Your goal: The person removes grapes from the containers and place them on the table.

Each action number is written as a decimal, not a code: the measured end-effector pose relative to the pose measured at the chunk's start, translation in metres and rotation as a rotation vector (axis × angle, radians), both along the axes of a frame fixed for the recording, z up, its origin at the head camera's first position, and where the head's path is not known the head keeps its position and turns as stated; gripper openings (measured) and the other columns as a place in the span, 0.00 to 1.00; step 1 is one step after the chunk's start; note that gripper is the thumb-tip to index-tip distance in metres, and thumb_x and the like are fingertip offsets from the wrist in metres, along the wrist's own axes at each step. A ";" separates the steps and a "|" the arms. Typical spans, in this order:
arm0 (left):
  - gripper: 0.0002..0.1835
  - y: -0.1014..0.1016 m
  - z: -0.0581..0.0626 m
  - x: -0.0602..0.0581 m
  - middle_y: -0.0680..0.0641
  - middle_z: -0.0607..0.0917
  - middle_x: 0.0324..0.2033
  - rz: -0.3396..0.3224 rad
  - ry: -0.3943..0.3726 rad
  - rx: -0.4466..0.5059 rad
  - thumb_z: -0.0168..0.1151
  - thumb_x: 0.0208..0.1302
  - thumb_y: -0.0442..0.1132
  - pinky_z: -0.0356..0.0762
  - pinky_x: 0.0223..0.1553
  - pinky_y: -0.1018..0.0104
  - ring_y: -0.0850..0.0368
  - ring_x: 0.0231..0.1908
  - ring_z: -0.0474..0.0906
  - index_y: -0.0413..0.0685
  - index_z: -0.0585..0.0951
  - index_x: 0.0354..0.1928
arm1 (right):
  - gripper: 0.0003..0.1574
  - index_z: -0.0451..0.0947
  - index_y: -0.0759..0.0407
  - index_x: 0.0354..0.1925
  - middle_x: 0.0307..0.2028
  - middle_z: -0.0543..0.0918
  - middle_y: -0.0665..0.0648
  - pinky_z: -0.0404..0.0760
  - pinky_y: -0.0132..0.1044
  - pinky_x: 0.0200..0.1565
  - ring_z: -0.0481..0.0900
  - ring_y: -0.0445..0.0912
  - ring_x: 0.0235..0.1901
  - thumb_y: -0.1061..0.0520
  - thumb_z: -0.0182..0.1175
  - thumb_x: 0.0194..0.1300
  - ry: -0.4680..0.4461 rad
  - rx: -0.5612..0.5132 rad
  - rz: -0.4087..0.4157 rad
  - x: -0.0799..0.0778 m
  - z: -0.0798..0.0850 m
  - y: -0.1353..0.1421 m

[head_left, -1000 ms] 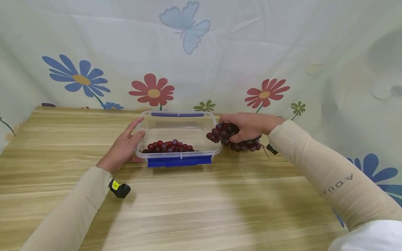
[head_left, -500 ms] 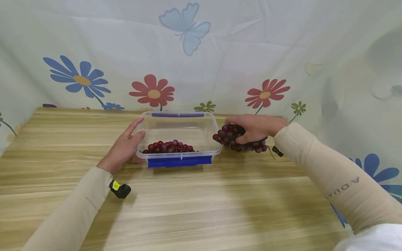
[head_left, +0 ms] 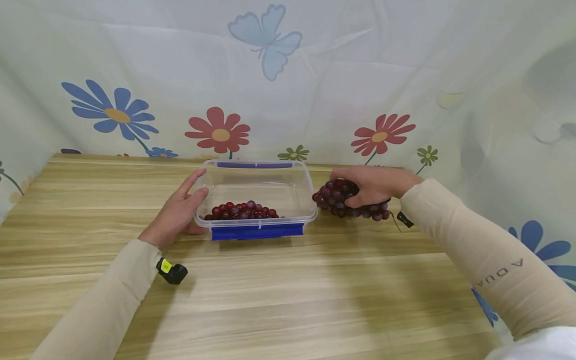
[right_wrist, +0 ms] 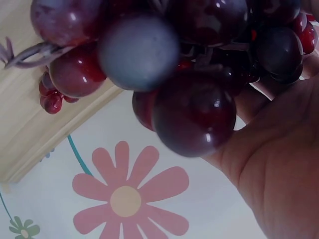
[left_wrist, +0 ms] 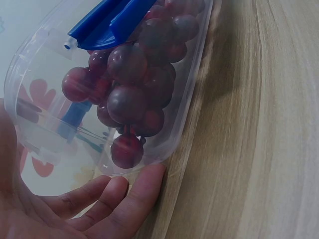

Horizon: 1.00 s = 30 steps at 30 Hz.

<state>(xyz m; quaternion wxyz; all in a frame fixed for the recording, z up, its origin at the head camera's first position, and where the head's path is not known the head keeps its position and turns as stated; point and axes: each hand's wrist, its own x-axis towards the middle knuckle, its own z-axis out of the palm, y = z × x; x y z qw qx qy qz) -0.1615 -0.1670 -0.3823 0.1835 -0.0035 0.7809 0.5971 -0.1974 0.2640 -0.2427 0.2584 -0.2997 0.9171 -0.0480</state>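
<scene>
A clear plastic food container [head_left: 256,220] with blue clip latches stands on the table, lidless. Along its near side lies a bunch of dark red grapes [head_left: 245,210]. My left hand [head_left: 173,215] rests against the container's left end, and in the left wrist view its fingertips [left_wrist: 152,175] touch the corner with the fingers fairly straight. To the right of the container, my right hand [head_left: 371,184] grips a second grape bunch [head_left: 335,197] from above, thumb on the near side. Its brown stem [head_left: 396,221] sticks out to the right. The far fingers are mostly hidden.
The wood-grain table [head_left: 279,295] spreads in front of the container. Behind its far edge hangs a white curtain [head_left: 324,100] printed with flowers and a butterfly. The held bunch's left grapes come close to the container's right rim; whether they touch cannot be told.
My right hand has moved to the right and slightly toward me with the grape bunch, away from over the container's right rim. The left hand and container have stayed put.
</scene>
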 end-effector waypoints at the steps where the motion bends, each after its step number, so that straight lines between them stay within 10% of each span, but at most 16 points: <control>1: 0.34 0.000 0.000 0.000 0.30 0.61 0.75 0.000 -0.001 0.002 0.44 0.80 0.63 0.91 0.42 0.41 0.27 0.64 0.73 0.91 0.44 0.80 | 0.28 0.71 0.49 0.63 0.54 0.82 0.52 0.83 0.53 0.61 0.80 0.48 0.53 0.55 0.67 0.68 0.004 0.002 0.000 0.000 0.000 0.001; 30: 0.36 0.002 0.000 0.001 0.30 0.59 0.76 0.009 0.005 -0.014 0.45 0.78 0.67 0.91 0.42 0.41 0.27 0.65 0.72 0.89 0.43 0.80 | 0.31 0.73 0.51 0.65 0.56 0.83 0.53 0.83 0.53 0.61 0.80 0.50 0.54 0.56 0.69 0.66 0.026 -0.023 0.000 0.010 -0.025 0.018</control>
